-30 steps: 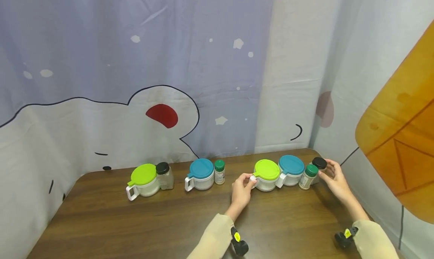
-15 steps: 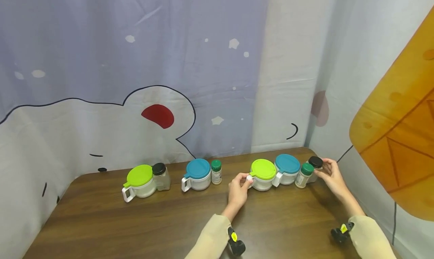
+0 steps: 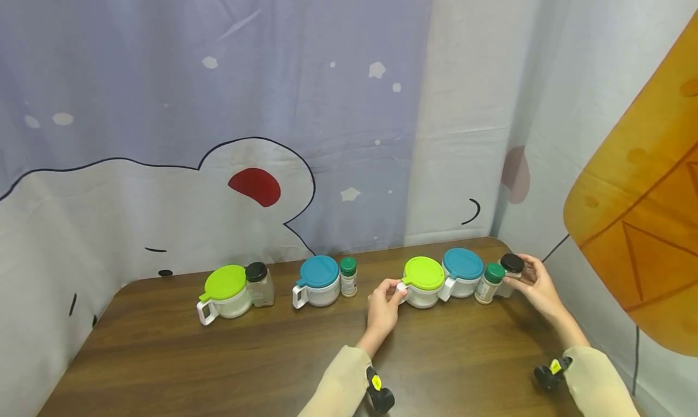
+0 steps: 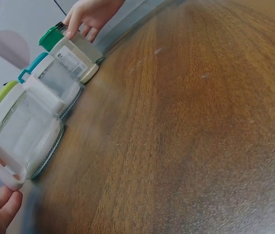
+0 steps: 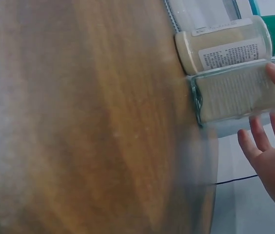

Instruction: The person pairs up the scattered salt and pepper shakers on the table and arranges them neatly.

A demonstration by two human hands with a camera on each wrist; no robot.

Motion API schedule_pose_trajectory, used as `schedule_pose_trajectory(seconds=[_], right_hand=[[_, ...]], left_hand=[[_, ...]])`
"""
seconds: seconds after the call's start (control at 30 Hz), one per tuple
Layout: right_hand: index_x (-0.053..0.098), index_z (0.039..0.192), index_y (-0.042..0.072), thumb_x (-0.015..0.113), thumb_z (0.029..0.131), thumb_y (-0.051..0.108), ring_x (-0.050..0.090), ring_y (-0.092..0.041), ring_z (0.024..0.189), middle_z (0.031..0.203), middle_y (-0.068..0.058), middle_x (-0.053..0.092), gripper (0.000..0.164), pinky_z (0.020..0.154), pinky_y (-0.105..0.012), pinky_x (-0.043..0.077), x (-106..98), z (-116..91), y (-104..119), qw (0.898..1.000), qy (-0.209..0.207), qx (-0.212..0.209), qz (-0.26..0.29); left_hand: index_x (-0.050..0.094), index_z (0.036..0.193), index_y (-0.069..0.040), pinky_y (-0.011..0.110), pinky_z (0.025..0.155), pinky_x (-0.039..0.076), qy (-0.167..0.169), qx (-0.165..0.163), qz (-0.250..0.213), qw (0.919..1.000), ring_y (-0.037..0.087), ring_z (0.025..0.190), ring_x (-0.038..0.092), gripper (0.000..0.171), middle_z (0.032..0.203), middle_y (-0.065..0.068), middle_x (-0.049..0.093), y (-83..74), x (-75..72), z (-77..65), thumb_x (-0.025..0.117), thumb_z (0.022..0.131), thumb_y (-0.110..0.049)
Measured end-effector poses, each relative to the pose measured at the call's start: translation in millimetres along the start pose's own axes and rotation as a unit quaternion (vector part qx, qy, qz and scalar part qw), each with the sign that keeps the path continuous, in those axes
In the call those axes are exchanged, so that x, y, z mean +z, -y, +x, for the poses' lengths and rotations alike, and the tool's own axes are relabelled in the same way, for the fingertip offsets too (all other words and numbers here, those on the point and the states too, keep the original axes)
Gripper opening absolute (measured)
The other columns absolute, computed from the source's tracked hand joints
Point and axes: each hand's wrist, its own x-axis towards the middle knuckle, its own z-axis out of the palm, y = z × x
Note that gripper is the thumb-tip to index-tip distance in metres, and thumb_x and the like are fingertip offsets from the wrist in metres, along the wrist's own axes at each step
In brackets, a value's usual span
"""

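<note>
My left hand (image 3: 384,308) pinches the white handle (image 4: 6,168) of a clear jar with a lime-green lid (image 3: 424,274), thumb on one side and fingers on the other. Right against that jar stands a similar one with a blue lid (image 3: 462,264). A small green-capped seasoning bottle (image 5: 235,48) with a printed label follows on its right. At the row's right end, my right hand (image 3: 537,286) holds a square glass spice jar (image 5: 240,92) with a black cap (image 3: 512,263). Its thumb lies on the near face, with fingers around the far side. Pale powder shows inside the square jar.
Farther left, another lime-lidded jar (image 3: 226,283) stands beside a second black-capped jar (image 3: 262,286). Between the groups are another blue-lidded jar (image 3: 319,274) and green-capped bottle (image 3: 348,277). The wooden table (image 3: 218,362) ends at a printed curtain (image 3: 354,102).
The black-capped jar has shifted slightly right relative to the green-capped bottle, with my right hand on it. My left hand keeps its hold on the handle. The head view has turned a little right.
</note>
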Motion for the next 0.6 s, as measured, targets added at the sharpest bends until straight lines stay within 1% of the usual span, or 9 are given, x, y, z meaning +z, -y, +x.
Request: schedule_pose_trajectory(seconds=[0.07, 0.13, 0.2, 0.27, 0.3, 0.33, 0.47, 0.53, 0.6], right_hand=[[0.031, 0.137, -0.01, 0.07, 0.087, 0.008, 0.044, 0.022, 0.092, 0.11, 0.026, 0.043, 0.065, 0.076, 0.0, 0.042, -0.5, -1.6, -0.6, 1.0, -0.001, 0.015, -0.017], [0.035, 0.136, -0.01, 0.07, 0.087, 0.011, 0.043, 0.022, 0.092, 0.115, 0.013, 0.045, 0.063, 0.076, 0.0, 0.042, 0.1, -2.3, -1.2, 0.999, -0.005, 0.025, -0.03], [0.038, 0.134, -0.01, 0.07, 0.087, 0.013, 0.041, 0.022, 0.091, 0.119, -0.002, 0.042, 0.061, 0.076, 0.001, 0.041, 1.6, -2.3, -1.9, 0.999, -0.011, 0.026, -0.045], [0.041, 0.132, -0.01, 0.07, 0.087, 0.013, 0.041, 0.022, 0.09, 0.119, -0.009, 0.041, 0.058, 0.076, 0.002, 0.04, 3.6, -2.3, -2.8, 0.998, -0.018, 0.021, -0.055], [0.042, 0.131, -0.01, 0.071, 0.087, 0.013, 0.042, 0.021, 0.089, 0.116, -0.007, 0.044, 0.057, 0.076, 0.002, 0.04, 4.4, -2.5, -3.1, 0.998, -0.022, 0.019, -0.057], [0.042, 0.131, -0.009, 0.071, 0.087, 0.013, 0.042, 0.022, 0.089, 0.114, -0.002, 0.046, 0.057, 0.076, 0.002, 0.04, 5.1, -2.8, -3.5, 0.998, -0.023, 0.017, -0.06], [0.04, 0.129, -0.007, 0.071, 0.086, 0.013, 0.042, 0.023, 0.091, 0.107, 0.023, 0.046, 0.057, 0.077, 0.002, 0.039, 7.0, -5.3, -5.1, 0.998, -0.027, 0.012, -0.063], [0.039, 0.129, -0.007, 0.071, 0.087, 0.014, 0.041, 0.023, 0.092, 0.106, 0.028, 0.043, 0.057, 0.078, 0.002, 0.038, 7.8, -6.6, -5.7, 0.998, -0.029, 0.015, -0.062], [0.04, 0.127, -0.007, 0.071, 0.087, 0.016, 0.041, 0.023, 0.092, 0.106, 0.028, 0.043, 0.056, 0.078, 0.002, 0.038, 8.9, -7.6, -6.2, 0.997, -0.034, 0.019, -0.061]], left_hand=[[0.069, 0.102, -0.005, 0.025, 0.074, 0.057, -0.001, -0.003, 0.003, 1.0, 0.02, 0.09, 0.07, 0.017, 0.098, 0.01, 0.074, 0.3, 0.0, -0.7, 0.069, 0.086, -0.012], [0.069, 0.101, -0.005, 0.024, 0.073, 0.057, -0.006, -0.004, 0.004, 1.0, 0.019, 0.088, 0.07, 0.017, 0.097, 0.009, 0.074, 0.1, 0.0, -1.2, 0.069, 0.086, -0.013], [0.069, 0.099, -0.005, 0.023, 0.071, 0.056, -0.014, -0.008, -0.002, 0.9999, 0.018, 0.085, 0.07, 0.016, 0.095, 0.009, 0.074, -0.4, 0.1, -1.8, 0.07, 0.086, -0.014], [0.07, 0.097, -0.005, 0.022, 0.07, 0.056, -0.023, -0.013, -0.011, 0.9996, 0.017, 0.083, 0.069, 0.015, 0.092, 0.009, 0.074, -1.0, 0.5, -2.8, 0.071, 0.085, -0.014], [0.07, 0.096, -0.005, 0.022, 0.069, 0.055, -0.028, -0.014, -0.015, 0.9994, 0.016, 0.082, 0.069, 0.015, 0.091, 0.009, 0.074, -1.4, 0.8, -3.3, 0.072, 0.085, -0.014], [0.07, 0.096, -0.004, 0.021, 0.069, 0.055, -0.032, -0.017, -0.019, 0.9992, 0.016, 0.081, 0.069, 0.015, 0.091, 0.009, 0.074, -1.5, 1.2, -3.8, 0.072, 0.085, -0.015], [0.071, 0.098, -0.006, 0.02, 0.067, 0.054, -0.036, -0.025, -0.021, 0.9988, 0.014, 0.081, 0.068, 0.019, 0.091, 0.008, 0.074, -2.0, 3.7, -4.2, 0.074, 0.084, -0.018], [0.071, 0.1, -0.007, 0.019, 0.067, 0.053, -0.036, -0.03, -0.022, 0.9987, 0.012, 0.081, 0.067, 0.021, 0.091, 0.008, 0.074, -2.7, 4.9, -3.7, 0.074, 0.084, -0.02], [0.072, 0.1, -0.008, 0.018, 0.068, 0.053, -0.039, -0.036, -0.022, 0.9983, 0.01, 0.081, 0.067, 0.021, 0.092, 0.006, 0.074, -3.6, 5.9, -3.1, 0.074, 0.083, -0.02]])
